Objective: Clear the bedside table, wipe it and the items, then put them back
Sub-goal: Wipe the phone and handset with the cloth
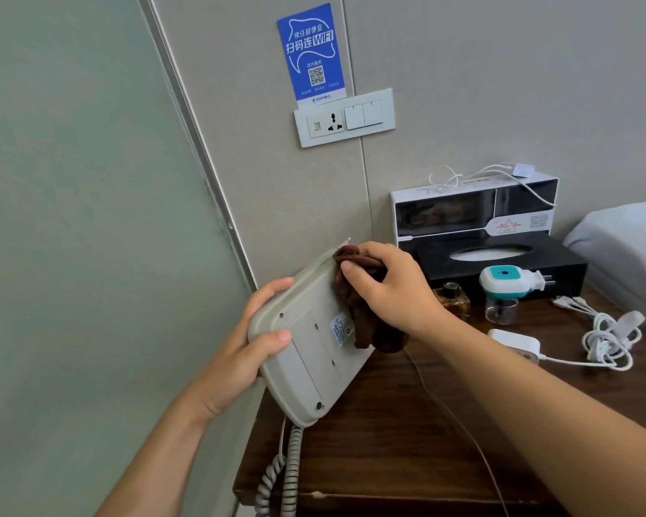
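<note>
Left hand gripping the phone by its left rim, thumb on the back, fingers curled round the edge. Phone held tilted, underside toward the camera, above the table's front left corner, its lower end just over the wood. Right hand clenched on a brown cloth, pressing it to the phone's upper right back; loose cloth hanging down past the phone's right edge.

Wall close behind the phone's top end, a frosted panel tight on the left. Bare wood in the table's front and middle, right of the phone. Table's front edge low in view, chipped near the left. Coiled cord dropping from the phone's lower end over that front edge. A thin wire running across the wood toward the front.

Back of the table crowded: black tissue box with a white-and-black box behind it, a cable on top. In front of those, a small amber bottle, a white-and-teal plug-in over a clear vial, a white charger, and a bundled white cord near the right edge. Pale bedding against the table's right side.

Phone underside beige-grey plastic, with a recessed panel, screw holes, a small printed label beside the cloth, and a dark foot at the lower corner.
</note>
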Motion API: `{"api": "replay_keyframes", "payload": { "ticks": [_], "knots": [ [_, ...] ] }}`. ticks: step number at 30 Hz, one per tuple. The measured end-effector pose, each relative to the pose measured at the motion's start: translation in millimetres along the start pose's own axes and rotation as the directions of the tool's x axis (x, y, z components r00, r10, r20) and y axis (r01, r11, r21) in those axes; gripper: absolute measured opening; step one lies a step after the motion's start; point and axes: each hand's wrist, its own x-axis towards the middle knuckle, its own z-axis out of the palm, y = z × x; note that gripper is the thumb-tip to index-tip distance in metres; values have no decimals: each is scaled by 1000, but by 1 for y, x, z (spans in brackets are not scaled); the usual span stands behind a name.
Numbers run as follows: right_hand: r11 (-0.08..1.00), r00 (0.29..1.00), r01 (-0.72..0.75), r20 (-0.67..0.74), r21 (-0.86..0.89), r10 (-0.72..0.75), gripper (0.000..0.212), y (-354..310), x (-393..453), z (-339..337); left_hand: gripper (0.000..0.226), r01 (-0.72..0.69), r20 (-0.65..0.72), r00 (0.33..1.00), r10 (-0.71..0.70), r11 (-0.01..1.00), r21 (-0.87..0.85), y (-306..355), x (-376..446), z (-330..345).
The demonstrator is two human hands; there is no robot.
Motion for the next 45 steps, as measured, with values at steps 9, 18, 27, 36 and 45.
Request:
{"api": "replay_keyframes", "payload": {
  "ticks": [9, 18, 27, 36, 45],
  "knots": [
    [991, 998, -2, -60, -131, -6, 35, 8, -30, 37, 68, -30, -35, 999, 28, 999, -45, -18, -2, -6],
    [974, 993, 113, -3, -196, -116, 35, 21, -28, 26, 67, -12, -80, 997, 5, 996, -84, -28, -4, -6],
    [943, 949, 238, 263, -233, -175, 53, 15, -70, 25, 67, -21, -99, 995, 14, 997, -69, -30, -4, -6],
    [972, 988, 137, 99, -191, -120, 34, 14, -59, 28, 67, -9, -95, 995, 0, 996, -89, -31, -4, -6],
    [977, 1000, 6, 24, -212, -1, 37, 19, -40, 23, 68, 7, -101, 995, -16, 996, -84, -31, -4, -6]
  ]
}}
